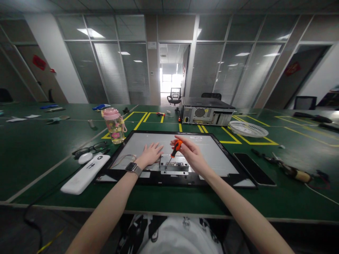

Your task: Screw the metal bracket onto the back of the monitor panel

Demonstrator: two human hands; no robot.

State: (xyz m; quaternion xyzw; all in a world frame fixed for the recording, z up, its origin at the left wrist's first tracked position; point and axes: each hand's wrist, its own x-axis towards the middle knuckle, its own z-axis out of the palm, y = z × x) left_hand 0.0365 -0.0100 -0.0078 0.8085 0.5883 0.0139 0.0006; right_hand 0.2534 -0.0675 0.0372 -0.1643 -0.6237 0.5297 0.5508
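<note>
In my right hand (191,151) is an orange and black screwdriver (177,148), tilted, its shaft pointing down and left. The tip reaches a silver metal bracket (182,168) near the front edge of a flat display panel (225,158). Whether the tip sits in a screw is too small to tell. My left hand (150,154), with a watch on the wrist, lies flat on the panel's grey back, just left of the bracket, fingers spread. Thin wires (124,158) run over the panel beside that hand.
Left of the panel are a pink-lidded bottle (113,127), glasses (90,149) and a white oblong device (86,174). Behind it stands a computer case (206,111). To the right are a white basket (248,129), a black phone (254,168) and a power tool (293,172).
</note>
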